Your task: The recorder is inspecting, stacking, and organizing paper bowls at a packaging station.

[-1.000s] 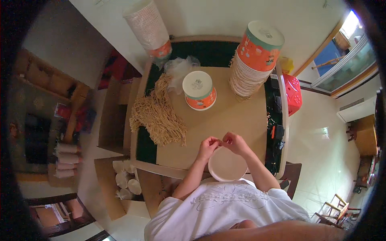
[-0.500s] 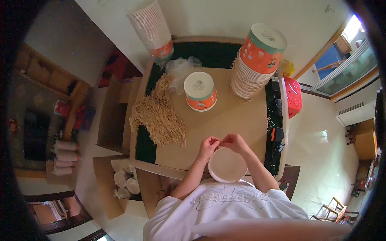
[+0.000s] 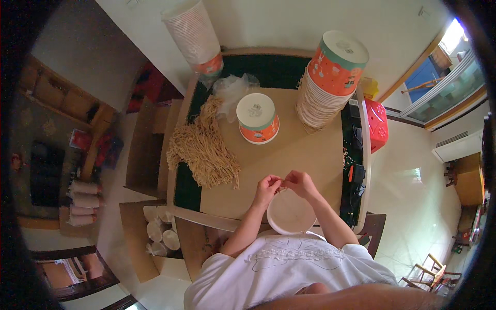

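Note:
A paper bucket point(image 3: 291, 213) rests against my front at the table's near edge, its pale inside facing up. At its far rim my left hand point(image 3: 267, 189) is closed in a pinch. Beside it my right hand point(image 3: 300, 184) pinches too, the fingertips of both hands almost touching. Whatever they grip is too small to make out. A loose bundle of tan cords point(image 3: 204, 150) lies on the table to the left. Ahead of my hands, an orange and green paper bucket point(image 3: 257, 118) stands upside down.
At the back right rises a tall stack of upside-down buckets point(image 3: 336, 72) with cords hanging along it. Another wrapped stack point(image 3: 194, 39) stands back left, near a clear plastic bag point(image 3: 233, 90). An open carton point(image 3: 139, 243) holds white containers. Cables and a power strip point(image 3: 356, 173) line the right edge.
My right hand has shifted slightly up and to the left, its fingers still pinched. The bucket has moved a touch left.

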Motion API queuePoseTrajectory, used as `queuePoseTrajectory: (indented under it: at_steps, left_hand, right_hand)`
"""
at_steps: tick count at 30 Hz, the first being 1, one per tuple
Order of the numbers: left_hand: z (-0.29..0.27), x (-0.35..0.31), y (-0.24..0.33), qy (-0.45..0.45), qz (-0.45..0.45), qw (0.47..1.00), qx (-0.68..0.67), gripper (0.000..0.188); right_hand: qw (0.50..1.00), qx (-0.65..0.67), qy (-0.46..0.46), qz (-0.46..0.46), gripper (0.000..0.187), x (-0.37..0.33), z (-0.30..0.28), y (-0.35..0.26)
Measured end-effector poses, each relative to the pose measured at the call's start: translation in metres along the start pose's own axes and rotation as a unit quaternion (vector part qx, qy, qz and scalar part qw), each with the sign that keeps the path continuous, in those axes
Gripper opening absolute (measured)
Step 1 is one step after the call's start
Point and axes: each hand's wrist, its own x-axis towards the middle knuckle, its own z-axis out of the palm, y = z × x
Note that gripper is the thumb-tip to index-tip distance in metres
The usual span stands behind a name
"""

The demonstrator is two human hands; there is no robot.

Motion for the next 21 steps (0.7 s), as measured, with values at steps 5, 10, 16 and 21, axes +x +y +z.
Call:
queuePoseTrajectory:
  at_steps: [5, 10, 16, 21]
  left_hand:
    - [0.001, 0.000, 0.002, 0.011, 0.004, 1.000, -0.014, 0.004]
    - [-0.001, -0.005, 0.008, -0.007, -0.014, 0.999, -0.042, 0.009]
    - [0.003, -0.009, 0.014, 0.001, -0.019, 0.998, -0.056, 0.011]
    - [0.001, -0.009, 0.011, 0.008, -0.026, 0.997, -0.066, 0.009]
  right_hand:
    - [0.999, 0.041, -0.002, 0.002, 0.010, 0.003, 0.002, 0.011]
    - [1.000, 0.013, -0.006, 0.004, 0.010, 0.002, 0.002, 0.004]
    - [1.000, 0.011, 0.002, 0.020, 0.009, 0.004, 0.003, 0.009]
    - [1.000, 0.019, 0.005, 0.025, 0.009, 0.003, 0.003, 0.009]
